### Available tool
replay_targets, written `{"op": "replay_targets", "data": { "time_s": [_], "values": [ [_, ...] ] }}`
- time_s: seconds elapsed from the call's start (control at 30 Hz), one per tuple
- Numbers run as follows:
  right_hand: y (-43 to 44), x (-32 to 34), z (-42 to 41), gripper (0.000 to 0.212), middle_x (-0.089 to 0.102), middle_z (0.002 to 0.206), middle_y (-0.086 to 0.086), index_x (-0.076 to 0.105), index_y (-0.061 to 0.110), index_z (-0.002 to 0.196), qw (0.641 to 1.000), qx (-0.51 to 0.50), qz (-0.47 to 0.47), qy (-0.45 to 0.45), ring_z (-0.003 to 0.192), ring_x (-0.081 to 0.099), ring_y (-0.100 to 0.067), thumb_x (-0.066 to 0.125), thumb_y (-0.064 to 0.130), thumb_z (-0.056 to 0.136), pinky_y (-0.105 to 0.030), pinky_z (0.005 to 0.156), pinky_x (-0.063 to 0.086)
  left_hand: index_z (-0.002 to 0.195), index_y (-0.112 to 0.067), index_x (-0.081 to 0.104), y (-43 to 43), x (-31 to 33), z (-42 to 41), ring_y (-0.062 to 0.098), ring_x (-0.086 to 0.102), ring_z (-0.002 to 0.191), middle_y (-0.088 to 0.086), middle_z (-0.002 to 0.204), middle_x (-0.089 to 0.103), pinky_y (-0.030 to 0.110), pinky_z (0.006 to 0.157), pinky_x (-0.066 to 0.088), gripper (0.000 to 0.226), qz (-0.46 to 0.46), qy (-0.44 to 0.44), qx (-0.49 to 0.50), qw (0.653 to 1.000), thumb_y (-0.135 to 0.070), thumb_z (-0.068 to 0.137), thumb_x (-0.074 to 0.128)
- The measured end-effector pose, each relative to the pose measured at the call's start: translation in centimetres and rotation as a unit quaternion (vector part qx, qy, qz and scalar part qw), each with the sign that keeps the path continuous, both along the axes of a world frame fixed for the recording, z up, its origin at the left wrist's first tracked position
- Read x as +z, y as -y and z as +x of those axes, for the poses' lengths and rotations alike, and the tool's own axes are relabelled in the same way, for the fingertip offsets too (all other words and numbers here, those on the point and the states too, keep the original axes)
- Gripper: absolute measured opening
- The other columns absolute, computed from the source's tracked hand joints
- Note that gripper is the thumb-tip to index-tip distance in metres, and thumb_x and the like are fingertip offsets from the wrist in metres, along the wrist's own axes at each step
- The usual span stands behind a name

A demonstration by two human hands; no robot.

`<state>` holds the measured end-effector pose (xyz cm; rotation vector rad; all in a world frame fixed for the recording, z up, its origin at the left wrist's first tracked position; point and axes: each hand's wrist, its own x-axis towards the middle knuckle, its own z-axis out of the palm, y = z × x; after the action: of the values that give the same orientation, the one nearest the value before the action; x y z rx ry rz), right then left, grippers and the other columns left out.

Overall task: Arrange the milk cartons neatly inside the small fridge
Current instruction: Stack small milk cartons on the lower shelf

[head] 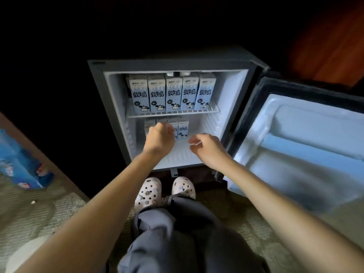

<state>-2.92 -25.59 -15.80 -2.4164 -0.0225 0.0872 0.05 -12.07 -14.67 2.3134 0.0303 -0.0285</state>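
I see the small fridge (98, 91), its door (295, 134) swung open to the right. Five milk cartons (173, 93) line the upper shelf (173, 113). Four lower cartons (183, 129) stand far left underneath. My left hand (160, 137), fingers curled, covers them; I cannot tell if it grips. My right hand (207, 147) hangs loosely curled, empty.

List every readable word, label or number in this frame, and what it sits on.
"软牛奶": front of each of the five upper-shelf cartons, and of the rightmost lower-shelf carton.
Small logos atop the cartons: too small to read.
Blue package at left: print too blurred to read.
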Motion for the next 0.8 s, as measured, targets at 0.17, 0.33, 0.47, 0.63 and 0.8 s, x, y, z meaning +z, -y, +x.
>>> {"op": "replay_targets", "data": {
  "time_s": [0.17,0.33,0.47,0.63,0.8],
  "values": [
    [4.5,5.1,-9.0,0.024,0.061,0.118,-0.006,0.064,0.008,0.112,0.995,-0.059,-0.025,0.075,0.099,0.058,-0.016,0.051,0.011,0.092,-0.012,0.073,0.034,0.106,0.000,0.064,4.4,5.2,-7.3,0.034,0.060,0.095,0.019,0.109,0.066,0.033,0.080,0.047,0.029,0.027,0.049,-0.084,0.995,-0.008,0.093,0.039],
    [9.2,6.7,-17.6,0.022,0.062,0.111,-0.009,0.066,0.005,0.105,0.986,-0.131,-0.055,0.088,0.099,0.059,-0.023,0.050,0.011,0.091,-0.025,0.079,0.041,0.110,-0.007,0.063,10.2,6.4,-14.8,0.034,0.058,0.107,0.016,0.114,0.065,0.035,0.091,0.048,0.027,0.032,0.060,-0.168,0.983,-0.010,0.091,0.044],
    [13.2,5.5,-23.5,0.026,0.061,0.117,-0.009,0.063,0.009,0.113,0.978,-0.186,-0.065,0.065,0.106,0.057,-0.024,0.049,0.013,0.091,-0.029,0.090,0.043,0.114,-0.007,0.061,14.8,4.3,-20.8,0.033,0.057,0.110,0.014,0.118,0.063,0.033,0.089,0.045,0.029,0.052,0.032,-0.236,0.970,-0.011,0.093,0.041],
    [17.8,2.8,-30.5,0.025,0.066,0.112,-0.012,0.064,0.005,0.110,0.965,-0.254,-0.058,0.024,0.106,0.059,-0.026,0.050,0.012,0.091,-0.026,0.085,0.043,0.115,-0.002,0.061,20.1,0.8,-27.3,0.033,0.054,0.116,0.018,0.121,0.062,0.037,0.096,0.044,0.031,0.104,-0.004,-0.331,0.938,-0.008,0.093,0.041],
    [20.9,-3.5,-36.0,0.022,0.067,0.103,-0.016,0.067,0.002,0.099,0.952,-0.297,-0.046,-0.049,0.097,0.062,-0.030,0.050,0.013,0.089,-0.036,0.084,0.050,0.118,-0.009,0.062,24.0,-2.9,-32.0,0.032,0.057,0.114,0.013,0.122,0.062,0.035,0.094,0.045,0.032,0.145,-0.043,-0.387,0.910,-0.011,0.092,0.044]
  ]
}}
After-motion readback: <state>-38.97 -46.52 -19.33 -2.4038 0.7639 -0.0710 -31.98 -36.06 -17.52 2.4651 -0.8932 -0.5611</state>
